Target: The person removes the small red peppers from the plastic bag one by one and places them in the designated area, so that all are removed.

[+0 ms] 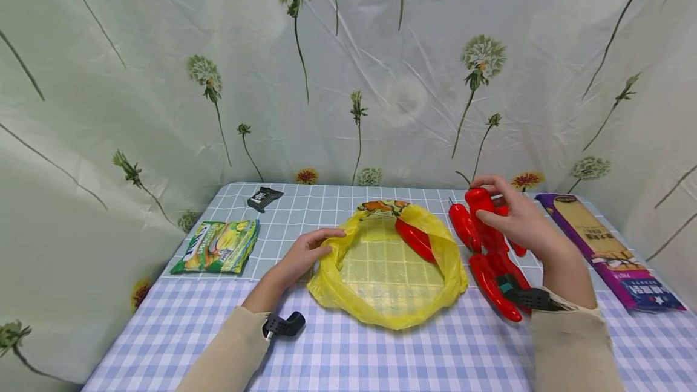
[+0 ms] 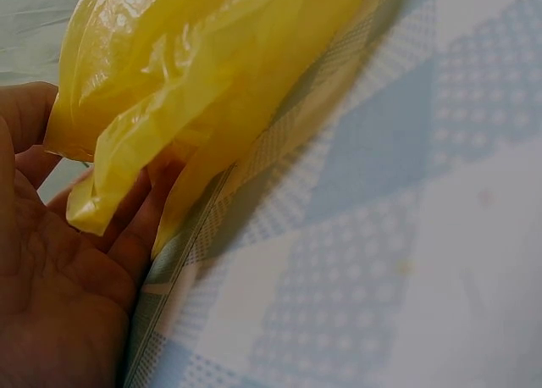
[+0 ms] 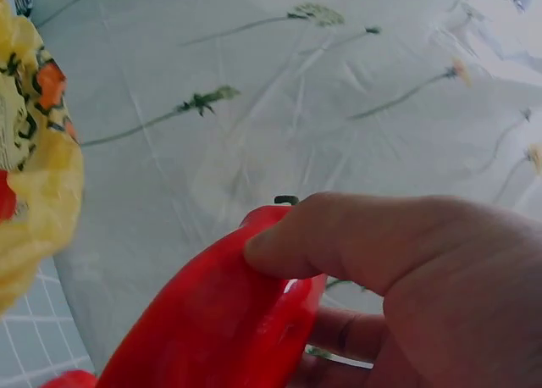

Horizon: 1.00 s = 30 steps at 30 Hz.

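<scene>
A yellow plastic bag (image 1: 381,317) stands with its mouth spread wide in the middle of the table. One red pepper (image 1: 415,239) lies inside it, toward the back right. At the bag's left rim, my left hand (image 1: 299,256) holds the thin plastic between thumb and fingers; part of those fingers is hidden behind a fold in the left wrist view. To the right of the bag, my right hand (image 1: 520,216) grips another red pepper (image 3: 212,312) near its stem end, with the stem up. Several more red peppers (image 1: 490,286) lie in a heap under and around that hand.
A green and yellow Lay's chip bag (image 1: 218,247) lies on the left, with a small black packet (image 1: 264,198) behind it. On the far right is a long purple and tan package (image 1: 604,250). A floral curtain (image 1: 392,77) hangs behind the table.
</scene>
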Available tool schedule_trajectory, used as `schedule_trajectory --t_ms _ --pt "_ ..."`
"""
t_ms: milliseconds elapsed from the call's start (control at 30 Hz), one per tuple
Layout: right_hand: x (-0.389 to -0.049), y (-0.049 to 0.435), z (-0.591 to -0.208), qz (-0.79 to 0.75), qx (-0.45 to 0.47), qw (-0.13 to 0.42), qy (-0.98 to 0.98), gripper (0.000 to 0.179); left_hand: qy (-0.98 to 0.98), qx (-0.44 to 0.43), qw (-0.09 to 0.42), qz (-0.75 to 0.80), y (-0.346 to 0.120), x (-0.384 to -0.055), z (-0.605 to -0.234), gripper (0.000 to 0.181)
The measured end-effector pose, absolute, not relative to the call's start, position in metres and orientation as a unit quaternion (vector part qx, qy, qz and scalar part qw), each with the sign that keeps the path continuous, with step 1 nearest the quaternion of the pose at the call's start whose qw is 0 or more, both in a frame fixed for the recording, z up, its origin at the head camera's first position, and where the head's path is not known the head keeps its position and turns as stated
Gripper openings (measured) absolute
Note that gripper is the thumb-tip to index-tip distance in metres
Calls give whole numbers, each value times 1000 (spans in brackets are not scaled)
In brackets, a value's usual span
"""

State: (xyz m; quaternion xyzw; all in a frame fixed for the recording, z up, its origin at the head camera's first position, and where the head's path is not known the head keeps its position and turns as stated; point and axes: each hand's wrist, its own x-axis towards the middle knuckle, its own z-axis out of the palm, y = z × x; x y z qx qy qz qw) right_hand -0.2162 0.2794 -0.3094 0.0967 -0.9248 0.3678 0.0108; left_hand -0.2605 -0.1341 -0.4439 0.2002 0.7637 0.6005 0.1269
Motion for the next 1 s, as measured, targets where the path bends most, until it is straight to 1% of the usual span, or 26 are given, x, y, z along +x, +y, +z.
schedule_trajectory --t_ms 267,500,833,1000 --pt "-215 299 -311 346 76 -3 -935 54 762 202 128 602 -134 -261 -444 41" --pt "-218 316 -318 339 67 -18 -938 56 763 206 125 599 -134 -261 -443 41" --pt "-220 332 -330 312 48 -51 -948 52 762 209 124 601 -134 -260 -443 40" --pt "-222 341 -336 313 38 -58 -947 54 762 209 124 600 -135 -258 -443 40"
